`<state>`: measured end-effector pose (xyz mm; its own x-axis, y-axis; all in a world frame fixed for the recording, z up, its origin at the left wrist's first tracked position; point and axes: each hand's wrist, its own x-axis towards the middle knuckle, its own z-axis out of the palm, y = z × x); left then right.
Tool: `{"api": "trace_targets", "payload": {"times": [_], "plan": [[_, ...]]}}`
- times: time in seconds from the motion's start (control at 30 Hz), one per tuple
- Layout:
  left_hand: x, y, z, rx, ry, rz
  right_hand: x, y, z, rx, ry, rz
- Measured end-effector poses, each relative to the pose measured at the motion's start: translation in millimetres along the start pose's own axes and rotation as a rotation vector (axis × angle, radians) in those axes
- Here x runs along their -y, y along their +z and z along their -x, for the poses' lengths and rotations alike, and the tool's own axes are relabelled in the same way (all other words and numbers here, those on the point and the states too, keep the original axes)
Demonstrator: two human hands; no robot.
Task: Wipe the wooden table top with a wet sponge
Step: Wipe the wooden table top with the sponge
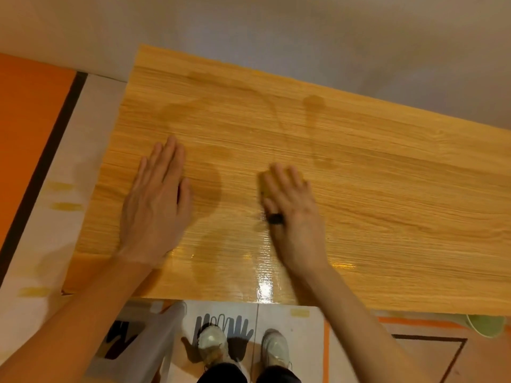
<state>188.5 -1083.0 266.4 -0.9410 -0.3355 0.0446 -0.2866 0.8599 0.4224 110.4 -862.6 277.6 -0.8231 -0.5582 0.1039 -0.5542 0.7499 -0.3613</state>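
Both bare forearms reach forward from the bottom corners over a light wooden table top (pixel 373 189) with streaked grain and glossy wet patches. Flat and relaxed, the left hand (pixel 157 200) lies palm down on the wood with straight fingers, holding nothing. At the middle of the table, the right hand (pixel 290 205), wearing a dark ring (pixel 275 218), presses down with nearly straight fingers on a yellow sponge (pixel 266 186), mostly hidden beneath them; a pale green round container (pixel 485 326) sits under the table's near right edge, contents unseen.
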Motion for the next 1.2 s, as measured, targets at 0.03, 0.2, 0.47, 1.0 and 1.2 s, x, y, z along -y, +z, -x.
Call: {"api": "trace_targets", "payload": {"times": [0.03,0.2,0.47,1.0,1.2], "plan": [[0,0,-1,0.006,-0.003,-0.001,-26,-11,6,-0.038,0.112,-0.006],[1,1,-3,0.017,-0.018,-0.024,-23,-9,-14,-0.235,0.551,-0.098],[1,2,-2,-0.004,-0.023,0.012,-10,0,-37,0.088,-0.095,-0.02],[-5,-6,-6,0.08,-0.075,0.041,-71,-21,-75,0.008,0.059,0.001],[-17,-12,-28,0.017,-0.138,0.103,-26,4,-108,-0.093,0.232,-0.013]]}}
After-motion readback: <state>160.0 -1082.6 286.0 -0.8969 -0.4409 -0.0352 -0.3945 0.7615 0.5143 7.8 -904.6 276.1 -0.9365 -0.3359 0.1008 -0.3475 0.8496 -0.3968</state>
